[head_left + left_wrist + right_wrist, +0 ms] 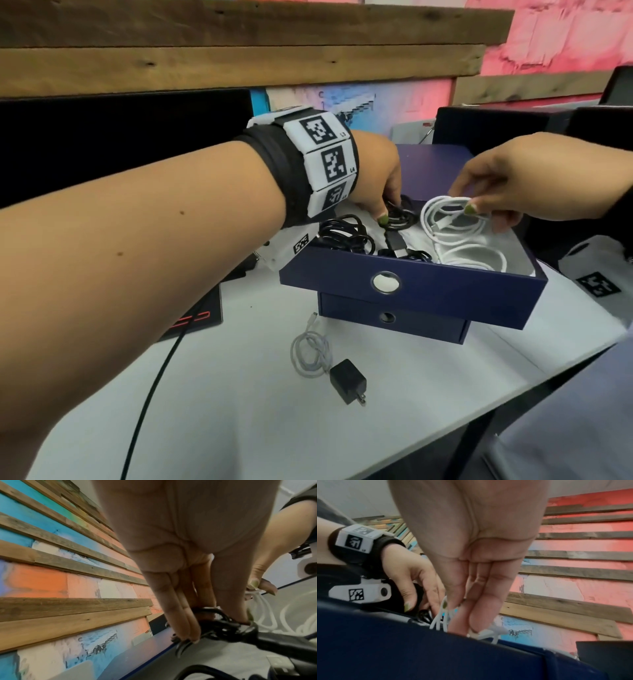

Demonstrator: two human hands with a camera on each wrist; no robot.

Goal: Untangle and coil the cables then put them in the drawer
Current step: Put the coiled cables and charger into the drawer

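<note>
The open navy drawer [445,291] juts from its box on the white table. My left hand [380,185] reaches into its back left part and pinches a coiled black cable [400,214] between thumb and fingers [192,626]. The same black cable [228,627] shows in the left wrist view. Another black coil [342,233] lies at the drawer's left. My right hand [496,195] pinches the top of a coiled white cable [459,226] over the drawer's right part; its loops [440,619] hang below the fingers. A further white coil [476,257] lies under it.
On the table in front of the drawer lie a small coiled white cable [311,349] and a black plug adapter [347,380]. A closed lower drawer [394,318] sits beneath. A black cord [154,387] runs across the table's left. Dark monitors stand behind.
</note>
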